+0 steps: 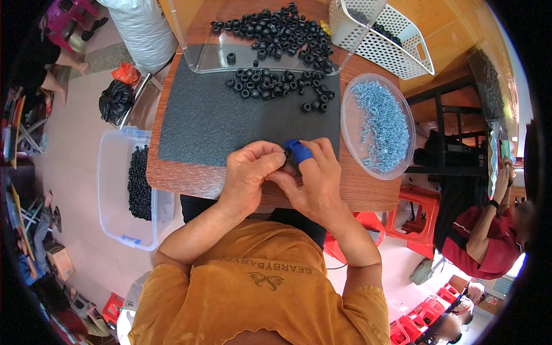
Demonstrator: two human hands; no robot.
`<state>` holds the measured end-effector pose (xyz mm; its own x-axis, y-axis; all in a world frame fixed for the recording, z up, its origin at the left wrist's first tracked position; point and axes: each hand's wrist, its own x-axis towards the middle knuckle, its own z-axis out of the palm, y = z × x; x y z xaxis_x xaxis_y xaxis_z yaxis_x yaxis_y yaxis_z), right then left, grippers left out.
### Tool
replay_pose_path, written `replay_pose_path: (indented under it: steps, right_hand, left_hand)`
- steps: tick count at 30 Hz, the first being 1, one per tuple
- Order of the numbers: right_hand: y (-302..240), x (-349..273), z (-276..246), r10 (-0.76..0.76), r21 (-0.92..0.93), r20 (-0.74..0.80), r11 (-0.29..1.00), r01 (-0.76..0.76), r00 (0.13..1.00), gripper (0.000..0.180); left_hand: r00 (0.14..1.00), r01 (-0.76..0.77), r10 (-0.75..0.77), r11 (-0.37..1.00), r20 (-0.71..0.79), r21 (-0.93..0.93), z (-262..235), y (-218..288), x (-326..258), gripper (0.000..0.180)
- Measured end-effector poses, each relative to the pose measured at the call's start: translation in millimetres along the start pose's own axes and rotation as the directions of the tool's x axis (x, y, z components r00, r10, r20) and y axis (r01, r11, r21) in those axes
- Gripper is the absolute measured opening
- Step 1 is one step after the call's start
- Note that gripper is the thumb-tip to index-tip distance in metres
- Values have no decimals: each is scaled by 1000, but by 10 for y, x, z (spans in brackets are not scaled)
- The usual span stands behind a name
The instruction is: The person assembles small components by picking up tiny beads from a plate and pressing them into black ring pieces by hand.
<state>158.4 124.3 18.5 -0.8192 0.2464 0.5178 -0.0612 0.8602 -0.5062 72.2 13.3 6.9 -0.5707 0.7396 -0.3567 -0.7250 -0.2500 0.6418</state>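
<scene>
Table (190, 178) of brown wood carries a dark grey mat (230, 121), your landmark. Beyond the mat's far edge, black rings (276, 34) heap on a clear tray (201, 60); more lie on the mat itself. Right of the mat sits a clear dish (351, 138) of silvery screws (379, 123). At its near edge, your left hand (250, 172) and right hand (313, 178) pinch one small black part (286, 156) together.

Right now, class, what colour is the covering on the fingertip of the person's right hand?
Blue: the fingertip covering on the right hand is bright blue, seen best in the head view.
</scene>
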Motion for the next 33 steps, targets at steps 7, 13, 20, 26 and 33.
replay_pose_path:
  steps: [7, 13, 20, 26, 33]
  right_hand:
    - [53, -36, 97, -140, -133, -54, 982, 132, 989, 30]
    - [69, -23, 67, -182, -160, -6, 971, 179, 983, 29]
    - [88, 16, -56, -198, -168, 40, 965, 202, 979, 31]
    - [113, 17, -55, -211, -154, 78, 963, 220, 974, 30]
    - [143, -34, -13, -231, -164, 74, 957, 241, 970, 27]
  left_hand:
    - [999, 36, -36, 999, 9, 39, -84, -49, 6, 8]
    - [996, 66, -68, 996, 49, 54, -124, -40, 3, 9]
    - [980, 99, -106, 994, 167, 48, -140, -2, 0, 21]
    - [972, 61, -86, 991, 221, 120, -261, -1, 1, 25]
    - [971, 151, -179, 973, 156, 175, -252, 28, 25, 23]
